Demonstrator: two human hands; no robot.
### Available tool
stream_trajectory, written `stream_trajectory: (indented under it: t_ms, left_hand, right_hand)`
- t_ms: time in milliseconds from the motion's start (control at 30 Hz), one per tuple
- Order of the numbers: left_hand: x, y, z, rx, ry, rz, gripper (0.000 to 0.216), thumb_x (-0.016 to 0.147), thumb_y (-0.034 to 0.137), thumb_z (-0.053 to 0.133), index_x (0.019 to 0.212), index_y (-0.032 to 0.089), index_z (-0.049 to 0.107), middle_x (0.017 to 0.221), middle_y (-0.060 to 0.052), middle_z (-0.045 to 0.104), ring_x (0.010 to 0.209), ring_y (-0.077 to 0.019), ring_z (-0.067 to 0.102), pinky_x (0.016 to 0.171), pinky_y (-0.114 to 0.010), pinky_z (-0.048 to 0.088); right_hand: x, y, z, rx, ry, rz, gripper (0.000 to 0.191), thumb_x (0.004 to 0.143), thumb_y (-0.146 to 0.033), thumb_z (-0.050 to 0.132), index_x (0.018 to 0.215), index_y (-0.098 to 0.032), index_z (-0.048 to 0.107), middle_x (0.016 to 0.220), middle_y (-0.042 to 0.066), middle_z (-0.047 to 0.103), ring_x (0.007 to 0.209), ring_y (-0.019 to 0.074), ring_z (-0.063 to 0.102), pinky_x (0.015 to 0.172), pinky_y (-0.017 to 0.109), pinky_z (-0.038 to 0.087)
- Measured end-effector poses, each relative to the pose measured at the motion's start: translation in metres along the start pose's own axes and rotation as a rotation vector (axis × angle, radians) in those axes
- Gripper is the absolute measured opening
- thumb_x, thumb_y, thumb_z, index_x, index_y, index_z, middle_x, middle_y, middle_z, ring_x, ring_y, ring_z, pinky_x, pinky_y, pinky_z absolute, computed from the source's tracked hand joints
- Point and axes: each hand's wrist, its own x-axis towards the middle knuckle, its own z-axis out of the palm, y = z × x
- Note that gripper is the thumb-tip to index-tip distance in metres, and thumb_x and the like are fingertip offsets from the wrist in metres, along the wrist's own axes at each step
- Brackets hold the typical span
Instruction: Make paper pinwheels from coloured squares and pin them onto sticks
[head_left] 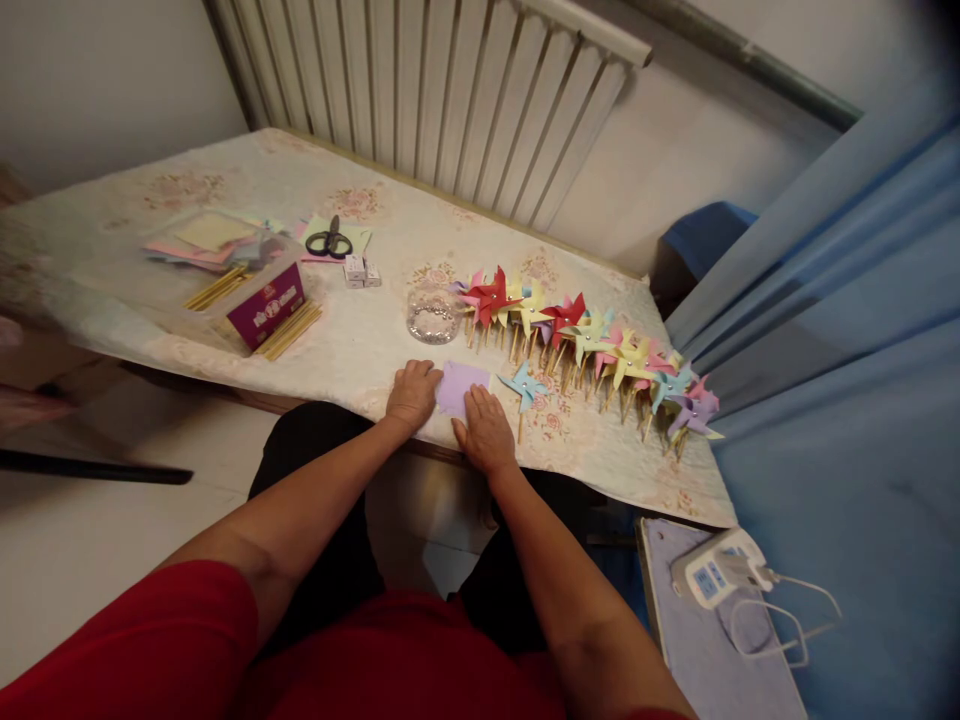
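A square of purple paper [456, 385] lies near the table's front edge, between my two hands. My left hand [412, 396] is at its left edge, fingers curled and closed on that side of the sheet. My right hand [486, 428] rests flat over the right part of the paper, thumb apart from the fingers. Just right of it lies a blue paper pinwheel [525, 386] on a stick. Behind the paper is a clear round container [433, 318] of small shiny pieces. Finished-looking pinwheels [581, 335] in several colours form a row to the right.
On the left stand a clear box with a purple label [266, 303], wooden sticks [291, 330] and coloured paper sheets [206, 235]. Black-handled scissors [330, 240] lie behind small white boxes [361, 271]. A white device with a cable [720, 572] sits on a side table. Blue curtain hangs right.
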Motion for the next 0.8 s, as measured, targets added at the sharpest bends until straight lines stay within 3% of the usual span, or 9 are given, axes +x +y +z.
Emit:
stream_trajectory:
  t_ms: [233,433,800]
  left_hand:
    - [0.0047,-0.0006,0.0011,-0.032,-0.006,-0.014,0.050,0.094,0.014,0.039,0.140,0.026,0.054,0.137,-0.012,0.056,0.118,-0.0314,0.045,0.093,-0.048,0.041]
    - [0.0061,-0.0022,0.0021,0.005,-0.006,-0.013,0.039,0.093,0.017,0.042,0.124,0.025,0.066,0.139,-0.011,0.055,0.119,-0.0317,0.046,0.092,-0.047,0.042]
    - [0.0041,-0.0020,0.0020,-0.039,0.017,-0.039,0.038,0.092,0.013,0.042,0.118,0.022,0.068,0.133,-0.013,0.058,0.117,-0.0312,0.047,0.094,-0.047,0.043]
  right_hand:
    - [0.0000,0.0003,-0.0001,0.010,0.000,-0.001,0.055,0.100,-0.038,0.049,0.143,-0.005,0.047,0.153,0.023,0.044,0.148,0.0313,0.032,0.121,0.053,0.027]
    - [0.0002,-0.0001,-0.0002,0.006,-0.004,0.003,0.056,0.099,-0.038,0.049,0.143,-0.003,0.047,0.153,0.023,0.044,0.148,0.0319,0.032,0.122,0.052,0.026]
    - [0.0001,-0.0002,-0.0006,0.007,0.000,0.000,0.054,0.099,-0.037,0.050,0.143,-0.006,0.047,0.152,0.022,0.045,0.148,0.0313,0.033,0.121,0.052,0.027]
